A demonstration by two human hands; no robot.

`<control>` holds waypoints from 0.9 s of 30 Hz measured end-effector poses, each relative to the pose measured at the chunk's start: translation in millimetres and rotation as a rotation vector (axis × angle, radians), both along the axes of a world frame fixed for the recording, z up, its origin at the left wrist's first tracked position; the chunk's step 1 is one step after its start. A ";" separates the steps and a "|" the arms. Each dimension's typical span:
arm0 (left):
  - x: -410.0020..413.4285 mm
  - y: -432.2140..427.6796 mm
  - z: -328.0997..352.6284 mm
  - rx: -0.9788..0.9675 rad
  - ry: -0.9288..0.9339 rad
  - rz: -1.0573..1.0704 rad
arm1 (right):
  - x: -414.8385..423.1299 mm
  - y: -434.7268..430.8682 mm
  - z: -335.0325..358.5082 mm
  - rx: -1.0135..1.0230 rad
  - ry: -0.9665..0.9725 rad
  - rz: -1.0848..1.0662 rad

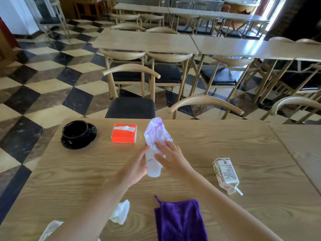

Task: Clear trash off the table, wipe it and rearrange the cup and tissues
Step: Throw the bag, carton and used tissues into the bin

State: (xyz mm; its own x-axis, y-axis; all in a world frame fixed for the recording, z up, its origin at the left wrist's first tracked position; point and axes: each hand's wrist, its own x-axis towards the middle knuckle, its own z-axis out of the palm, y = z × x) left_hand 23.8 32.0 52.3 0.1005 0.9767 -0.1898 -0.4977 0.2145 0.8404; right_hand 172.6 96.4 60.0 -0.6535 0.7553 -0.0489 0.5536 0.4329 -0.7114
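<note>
The person holds a pale purple-and-white plastic wrapper (155, 134) upright over the middle of the wooden table (243, 146), using 2 hands. The left hand (139, 165) cups the wrapper's lower part from the left, its fingers curled around it. The right hand (172, 158) lies against the wrapper's right side with fingers spread and nearly straight, seemingly pressing rather than pinching, though the contact is partly hidden. At the far left corner, a black cup (75, 130) sits on a black saucer (79, 142). Just to its right, apart from it, stands an orange tissue box (124, 133) with a white tissue showing at its slot. On the right, a milk carton (225, 173) lies on its side, straw pointing toward the near edge. A purple cloth (180, 221) lies flat at the near edge, with 1 crumpled white tissue (120, 213) to its left and another white scrap (50, 229) at the near left.
</note>
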 end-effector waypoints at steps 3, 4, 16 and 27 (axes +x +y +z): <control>4.7 4.8 2.1 -0.012 0.023 -0.054 | 8.8 -1.6 0.7 0.056 -0.081 -0.003; 7.1 7.1 1.3 -0.022 0.042 -0.061 | 11.7 -2.6 0.6 0.058 -0.107 -0.003; 69.0 34.5 -5.4 -0.287 0.045 0.012 | 88.5 0.6 12.8 -0.129 0.084 -0.216; 69.7 21.6 -14.3 -0.422 0.215 0.142 | 193.9 62.4 -78.8 -0.223 -0.634 -0.705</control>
State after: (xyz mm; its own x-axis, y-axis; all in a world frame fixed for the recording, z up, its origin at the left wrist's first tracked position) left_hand 93.5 53.6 38.0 -0.1125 0.8116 -0.5733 -0.3714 0.5009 0.7818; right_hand 366.5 158.8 -18.8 0.1424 0.8940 -0.4248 0.9426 -0.2534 -0.2174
